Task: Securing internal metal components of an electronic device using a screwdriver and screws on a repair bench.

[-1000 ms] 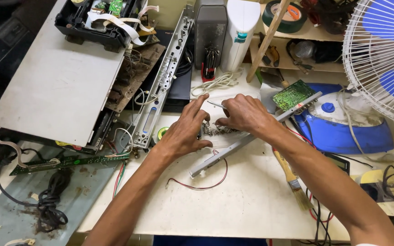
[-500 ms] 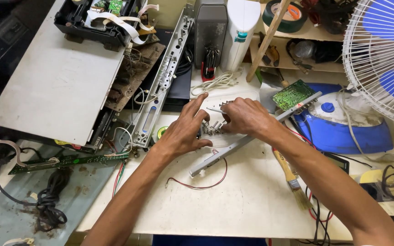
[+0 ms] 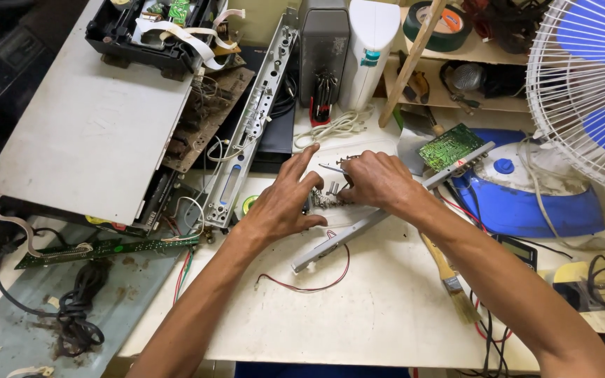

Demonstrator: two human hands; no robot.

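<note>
Hands are barely shifting: the left hand (image 3: 285, 203) keeps pressing the small metal-pinned component (image 3: 322, 199) onto the white desk (image 3: 386, 308), while the right hand (image 3: 376, 180) keeps pinching it from just beside.

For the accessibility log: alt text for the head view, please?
Left hand and right hand meet over a small metal part on a long grey strip on a white workbench, beside a paintbrush, red wire and fan.
</note>
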